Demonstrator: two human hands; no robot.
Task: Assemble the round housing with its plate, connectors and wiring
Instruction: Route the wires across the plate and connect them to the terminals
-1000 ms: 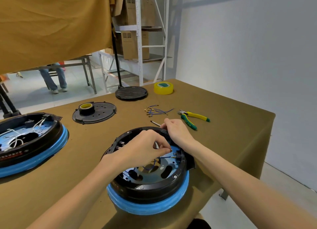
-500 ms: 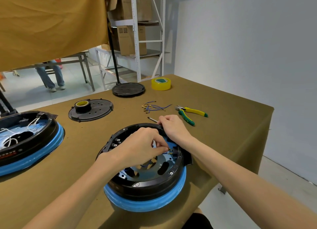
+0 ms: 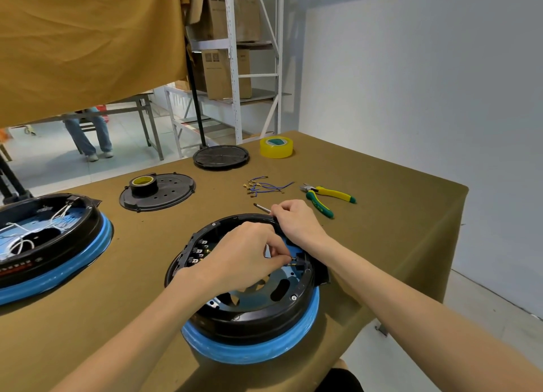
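At lower centre of the frame the round housing (image 3: 249, 318), black with a blue band round its base, sits on the table (image 3: 396, 230). The left hand (image 3: 244, 256) pinches a small brass connector (image 3: 292, 261) inside its right rim. The right hand (image 3: 296, 221), fingers curled, grips a thin tool (image 3: 261, 208) at the far rim.

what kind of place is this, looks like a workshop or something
Likely a small assembly workshop or factory floor: a cloth-covered work table with round housings, pliers and loose blue wires, plus metal shelving stacked with cardboard boxes behind.
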